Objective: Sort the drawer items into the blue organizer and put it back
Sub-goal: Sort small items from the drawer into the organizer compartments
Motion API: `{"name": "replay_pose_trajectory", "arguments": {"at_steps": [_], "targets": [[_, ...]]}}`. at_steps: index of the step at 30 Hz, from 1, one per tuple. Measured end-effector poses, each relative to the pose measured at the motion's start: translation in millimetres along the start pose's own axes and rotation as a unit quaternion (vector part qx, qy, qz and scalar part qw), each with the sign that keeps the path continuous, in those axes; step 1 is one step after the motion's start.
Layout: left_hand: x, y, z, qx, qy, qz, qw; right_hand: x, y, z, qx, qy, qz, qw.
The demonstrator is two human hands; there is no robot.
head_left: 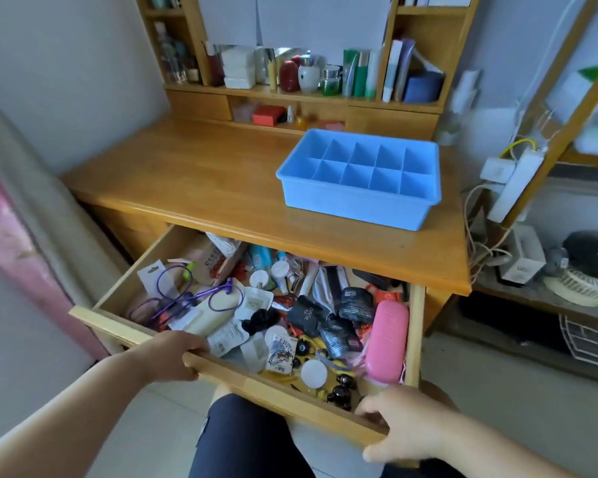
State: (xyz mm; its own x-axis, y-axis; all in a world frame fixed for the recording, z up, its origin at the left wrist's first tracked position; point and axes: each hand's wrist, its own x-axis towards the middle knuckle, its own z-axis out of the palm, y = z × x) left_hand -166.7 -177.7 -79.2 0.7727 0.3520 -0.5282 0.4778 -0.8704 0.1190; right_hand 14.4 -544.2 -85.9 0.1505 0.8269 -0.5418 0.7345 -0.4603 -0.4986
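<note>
Head view shows both my hands on the front rail of the open drawer (256,384): my left hand (168,357) has its fingers curled over the rail near the lower left, and my right hand (394,426) clasps it near the lower right corner. Just behind the rail the drawer is crammed with clutter. I count one pink case (385,339) along its right side, one purple cable (187,298) looped at its left, two white round lids (314,373) near the front, and several dark sachets (339,326) in the middle. Above the drawer, on the wooden desk (194,174), right of centre, sits one blue organizer (358,179), its ten compartments holding nothing. One white power strip (515,184) hangs at the right edge.
</note>
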Motion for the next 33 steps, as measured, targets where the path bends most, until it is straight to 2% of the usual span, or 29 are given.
{"name": "replay_pose_trajectory", "arguments": {"at_steps": [1,4,7,9,11,14,15,17,19,22,24,28,33], "targets": [[-1,-1,-1,-0.032,-0.012,-0.003,0.999,-4,-4,2,0.038,0.043,-0.019,0.998],[0,3,-9,-0.140,-0.041,0.010,0.989,33,-2,-25,0.080,0.146,0.018,0.986],[13,19,-7,-0.206,0.053,-0.001,0.977,58,9,-29,0.058,0.219,0.095,0.969],[25,34,-2,-0.201,0.102,-0.009,0.974,76,6,-30,-0.008,0.240,0.076,0.968],[37,48,5,-0.187,0.110,0.011,0.976,92,11,-28,-0.062,0.265,0.068,0.960],[53,67,11,-0.167,0.121,0.034,0.978,103,24,-38,-0.059,0.356,0.096,0.928],[59,71,13,-0.170,0.127,0.034,0.977,107,31,-44,-0.070,0.345,0.129,0.927],[68,82,16,-0.191,0.146,0.032,0.970,116,44,-57,-0.079,0.256,0.196,0.943],[77,95,19,-0.197,0.174,0.046,0.964,126,52,-65,-0.078,0.195,0.216,0.954],[96,118,20,-0.164,0.211,0.094,0.959,132,53,-60,-0.103,0.199,0.201,0.954],[109,134,17,-0.129,0.221,0.084,0.963,132,52,-54,-0.116,0.205,0.180,0.955],[123,151,23,-0.030,0.184,0.042,0.982,126,52,-49,-0.126,0.203,0.146,0.960],[118,147,25,0.002,0.147,0.039,0.988,123,54,-45,-0.163,0.187,0.146,0.958]]}}
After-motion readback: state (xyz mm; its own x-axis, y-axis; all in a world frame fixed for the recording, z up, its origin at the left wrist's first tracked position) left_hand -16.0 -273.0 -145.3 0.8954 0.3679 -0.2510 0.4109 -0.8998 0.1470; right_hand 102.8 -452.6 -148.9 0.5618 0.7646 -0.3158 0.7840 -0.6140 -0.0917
